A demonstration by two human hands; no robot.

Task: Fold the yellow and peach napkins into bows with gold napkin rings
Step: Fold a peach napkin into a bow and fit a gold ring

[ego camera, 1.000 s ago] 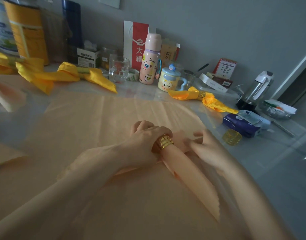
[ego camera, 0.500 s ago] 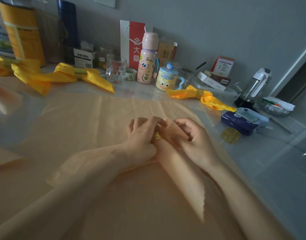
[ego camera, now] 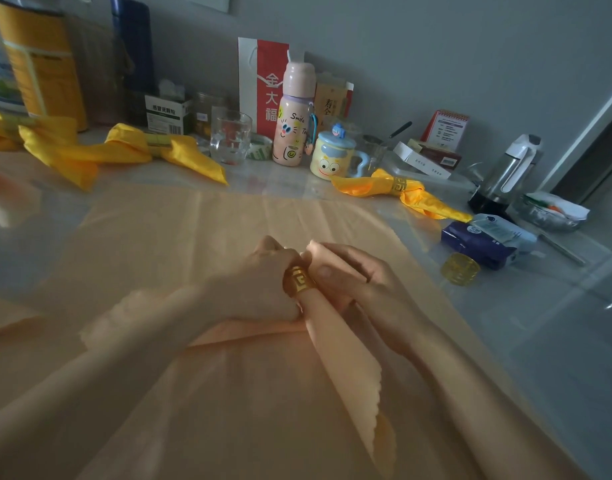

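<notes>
left hand (ego camera: 259, 282): bare | right hand (ego camera: 361, 284): bare | forearms: bare up to frame edge

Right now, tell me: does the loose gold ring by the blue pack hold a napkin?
No, the loose gold ring lies empty on the table beside the blue pack.

Glossy table (ego camera: 540, 341), peach cloth (ego camera: 159, 258), yellow bows (ego camera: 124, 154), spare ring (ego camera: 460, 268)

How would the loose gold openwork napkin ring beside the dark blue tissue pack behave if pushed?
The loose gold openwork napkin ring stands on its flat end, so it would probably slide rather than roll. The glossy grey tabletop looks smooth, so little would slow it. Its cut-out wall suggests it is light.
</notes>
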